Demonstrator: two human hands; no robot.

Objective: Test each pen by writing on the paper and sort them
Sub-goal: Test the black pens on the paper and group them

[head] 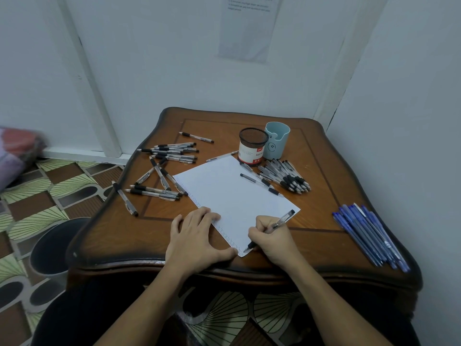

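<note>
The pen (279, 222) being tested is pinched in the right hand (272, 242), fingers curled tight round its black grip, tip touching the near corner of the paper (234, 196). The left hand (194, 238) lies flat with its fingers spread and straight, pressing on the sheet's left edge, where a row of small marks runs. The paper lies at a slant in the middle of the wooden table (324, 171).

To the right, near the table edge, lies a bundle of blue pens (371, 236). To the left, black-grip pens (162, 171) are scattered loosely. One loose pen (262, 184) lies across the paper's far right edge, just beside a pile of black pens (287, 177).

Behind that pile stand a mesh cup (252, 146) and a light-blue cup (277, 143), touching; what either holds cannot be told. On the floor to the left is a dark round bin (57, 245).
</note>
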